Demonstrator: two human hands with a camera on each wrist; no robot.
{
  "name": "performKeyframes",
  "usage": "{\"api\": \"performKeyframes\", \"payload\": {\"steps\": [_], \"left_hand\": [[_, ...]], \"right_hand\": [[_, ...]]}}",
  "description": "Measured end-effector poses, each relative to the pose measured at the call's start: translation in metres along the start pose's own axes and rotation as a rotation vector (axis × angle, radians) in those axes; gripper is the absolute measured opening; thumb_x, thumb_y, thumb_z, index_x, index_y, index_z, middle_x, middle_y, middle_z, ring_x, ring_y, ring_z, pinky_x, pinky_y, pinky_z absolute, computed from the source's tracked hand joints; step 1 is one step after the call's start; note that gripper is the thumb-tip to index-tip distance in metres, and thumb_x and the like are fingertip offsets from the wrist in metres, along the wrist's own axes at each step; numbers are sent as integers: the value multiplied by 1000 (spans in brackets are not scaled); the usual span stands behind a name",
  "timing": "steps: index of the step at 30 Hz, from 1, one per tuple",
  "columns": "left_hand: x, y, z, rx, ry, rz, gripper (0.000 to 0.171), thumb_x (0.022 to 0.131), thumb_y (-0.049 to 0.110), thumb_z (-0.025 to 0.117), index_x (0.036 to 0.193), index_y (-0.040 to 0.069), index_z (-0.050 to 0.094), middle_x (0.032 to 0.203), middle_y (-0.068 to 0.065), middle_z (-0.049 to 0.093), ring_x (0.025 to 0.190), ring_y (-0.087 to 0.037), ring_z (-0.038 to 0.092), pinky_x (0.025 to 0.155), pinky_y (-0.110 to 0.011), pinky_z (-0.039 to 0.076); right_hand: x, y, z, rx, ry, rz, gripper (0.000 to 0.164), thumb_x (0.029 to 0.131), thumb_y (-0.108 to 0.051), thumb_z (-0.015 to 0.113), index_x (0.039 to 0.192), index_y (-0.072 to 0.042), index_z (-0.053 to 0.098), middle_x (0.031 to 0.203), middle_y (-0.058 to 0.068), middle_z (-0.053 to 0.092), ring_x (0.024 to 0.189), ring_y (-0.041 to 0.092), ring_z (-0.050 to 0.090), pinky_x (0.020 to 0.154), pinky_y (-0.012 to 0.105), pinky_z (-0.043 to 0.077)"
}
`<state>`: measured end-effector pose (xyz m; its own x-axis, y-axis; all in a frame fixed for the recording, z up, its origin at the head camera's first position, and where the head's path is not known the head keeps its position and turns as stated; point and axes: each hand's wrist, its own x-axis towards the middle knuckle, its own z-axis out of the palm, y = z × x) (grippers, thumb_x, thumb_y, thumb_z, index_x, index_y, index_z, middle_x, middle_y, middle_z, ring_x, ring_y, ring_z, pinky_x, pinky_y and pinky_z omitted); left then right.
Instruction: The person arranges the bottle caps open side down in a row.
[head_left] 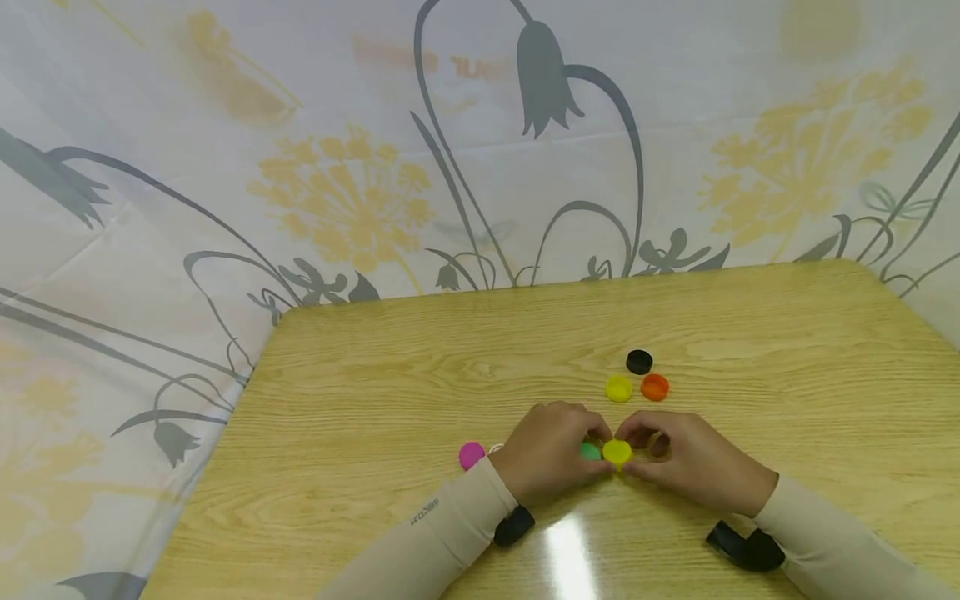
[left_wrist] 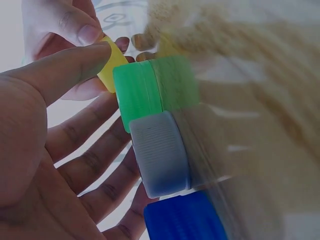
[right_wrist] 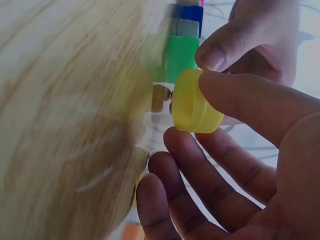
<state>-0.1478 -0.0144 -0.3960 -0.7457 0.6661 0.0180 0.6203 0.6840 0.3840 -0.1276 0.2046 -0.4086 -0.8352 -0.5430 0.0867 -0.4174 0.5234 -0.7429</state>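
Note:
A yellow bottle cap (head_left: pixel 617 452) is pinched by both hands at the right end of a row of caps. My left hand (head_left: pixel 555 450) has its thumb and a finger at the cap's left side. From the right, my right hand (head_left: pixel 693 458) pinches it between thumb and fingers. Tilted in the right wrist view, the yellow cap shows close over the wooden table. Beside it stands a green cap (left_wrist: pixel 137 90), then a grey cap (left_wrist: pixel 160 155) and a blue cap (left_wrist: pixel 185 217). The left hand covers part of this row in the head view.
At the row's left end lies a pink cap (head_left: pixel 472 455), with a white cap (head_left: pixel 496 449) partly hidden next to it. Farther back sit a black cap (head_left: pixel 639 362), another yellow cap (head_left: pixel 618 388) and an orange cap (head_left: pixel 655 387). A flowered curtain (head_left: pixel 480 167) hangs behind the table (head_left: pixel 390 358).

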Motion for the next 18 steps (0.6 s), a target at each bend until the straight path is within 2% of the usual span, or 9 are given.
{"api": "performKeyframes", "payload": {"steps": [6,18], "left_hand": [[-1,1,-1,2,-21,-6,29,89,42,75,109,22,75,102,14,73,92,-1,61,88,-21,47],[-2,3,-3,41,-45,-19,28,89,44,74,110,24,76,104,14,72,93,-3,60,84,-21,47]], "right_hand": [[1,0,0,16,-24,23,28,89,-32,76,109,-14,68,104,-5,70,90,0,63,74,24,56],[1,4,3,3,-35,12,29,88,-30,78,108,-13,67,99,-6,68,84,0,59,70,22,52]]}}
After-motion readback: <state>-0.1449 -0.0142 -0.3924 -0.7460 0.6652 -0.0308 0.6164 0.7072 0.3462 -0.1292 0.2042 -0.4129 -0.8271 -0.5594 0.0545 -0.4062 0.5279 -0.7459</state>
